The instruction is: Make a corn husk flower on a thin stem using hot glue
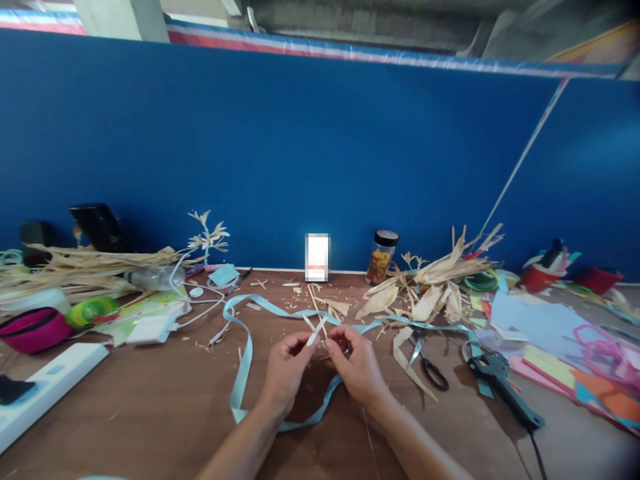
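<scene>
My left hand (290, 365) is closed, thumb against fingers, pinching narrow pale strips of dried husk (315, 331) that cross in an X. Close beside it, my right hand (354, 363) pinches the lower end of a thin tan stick (315, 300), which leans up and away behind the strips. Whether the strips and stick touch, I cannot tell. A light blue ribbon (243, 373) loops over the table around both hands. Scissors with black handles (434, 375) lie to the right, beside a curled husk strip (400, 347).
Husk scraps litter the brown table (165, 413). Right are a glue gun (505, 390), coloured paper (535, 320) and a husk pile (445, 280). A jar (383, 257) stands at the back. Left are a power strip (55, 390), white cables (200, 300) and a husk flower (207, 237).
</scene>
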A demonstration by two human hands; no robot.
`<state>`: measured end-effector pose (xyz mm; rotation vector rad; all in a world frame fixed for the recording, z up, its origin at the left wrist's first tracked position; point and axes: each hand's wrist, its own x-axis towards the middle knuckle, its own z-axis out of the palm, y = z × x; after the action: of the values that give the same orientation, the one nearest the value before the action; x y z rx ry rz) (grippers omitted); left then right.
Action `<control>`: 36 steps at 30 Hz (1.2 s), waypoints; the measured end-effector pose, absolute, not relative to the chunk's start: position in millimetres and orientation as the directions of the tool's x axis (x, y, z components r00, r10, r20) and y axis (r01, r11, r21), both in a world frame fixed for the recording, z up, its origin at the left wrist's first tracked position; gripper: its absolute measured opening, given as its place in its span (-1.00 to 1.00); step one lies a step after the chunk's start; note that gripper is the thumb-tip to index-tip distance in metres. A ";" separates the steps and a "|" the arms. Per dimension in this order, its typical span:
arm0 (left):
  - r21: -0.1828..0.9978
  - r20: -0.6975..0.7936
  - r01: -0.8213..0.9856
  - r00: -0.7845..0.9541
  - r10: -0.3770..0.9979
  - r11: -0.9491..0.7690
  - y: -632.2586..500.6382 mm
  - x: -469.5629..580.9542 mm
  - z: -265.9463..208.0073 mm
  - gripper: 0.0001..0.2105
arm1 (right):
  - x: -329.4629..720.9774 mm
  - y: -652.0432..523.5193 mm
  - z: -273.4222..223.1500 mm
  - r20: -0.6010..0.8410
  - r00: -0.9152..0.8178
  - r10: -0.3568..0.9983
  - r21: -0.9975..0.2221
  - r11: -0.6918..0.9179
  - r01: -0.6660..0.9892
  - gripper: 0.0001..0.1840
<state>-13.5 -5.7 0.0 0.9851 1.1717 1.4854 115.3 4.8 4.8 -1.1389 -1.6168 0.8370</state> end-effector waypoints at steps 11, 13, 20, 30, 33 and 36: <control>0.659 -0.252 -0.724 0.042 0.967 0.203 -0.9 -22.4 2.6 -0.84 | 116.9 10.6 4.2 0.285 -0.017 0.958 -0.945 0.284 0.161 -0.77; 0.640 -0.264 -0.737 0.052 0.963 0.215 -1.1 -22.2 2.8 -0.83 | 114.4 8.4 3.6 0.276 -0.071 0.959 -0.949 0.283 0.138 -0.78; 0.743 -0.192 -0.632 0.115 0.975 0.221 -4.4 -14.4 -2.5 -0.82 | 107.4 -0.5 2.0 0.263 -0.197 0.945 -0.945 0.293 0.145 -0.81; 0.765 -0.170 -0.621 0.056 0.984 0.168 -5.1 -13.7 0.6 -0.83 | 108.3 -0.7 4.5 0.281 -0.208 0.937 -0.929 0.320 0.185 -0.82; 0.772 -0.177 -0.617 0.026 0.984 0.156 -4.1 -13.1 0.2 -0.83 | 108.3 -1.1 5.9 0.284 -0.214 0.934 -0.926 0.326 0.192 -0.81; 0.781 -0.188 -0.604 0.014 0.982 0.158 -3.4 -11.9 -2.5 -0.82 | 108.5 -0.9 4.9 0.291 -0.210 0.933 -0.919 0.333 0.209 -0.81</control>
<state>-11.9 -3.4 -2.5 0.5762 0.8369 1.3469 108.5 -0.9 4.9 -1.0439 -1.6527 0.9614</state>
